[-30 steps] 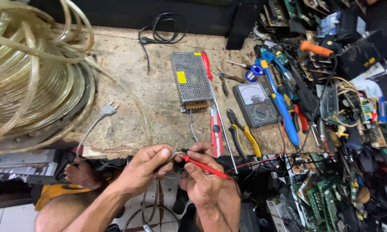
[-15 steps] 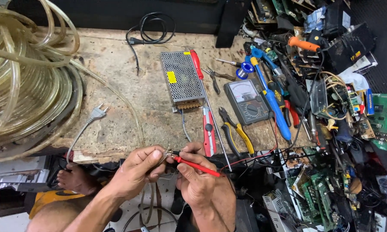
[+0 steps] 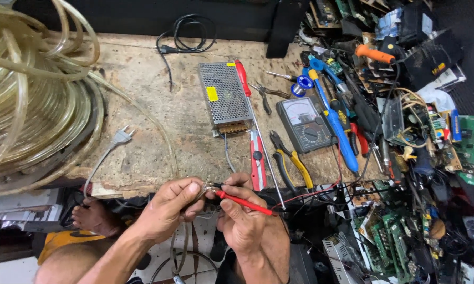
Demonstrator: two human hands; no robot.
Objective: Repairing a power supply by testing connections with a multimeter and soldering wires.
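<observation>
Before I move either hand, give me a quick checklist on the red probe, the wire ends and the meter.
1. Right hand grips the thin red test probe: ok.
2. Left hand pinches the small bare wire ends: ok.
3. Probe tip touching the wire ends: cannot tell.
4. Grey dial multimeter lies face up on the worn wooden bench: ok.
5. Meter needle reading: cannot tell.
</observation>
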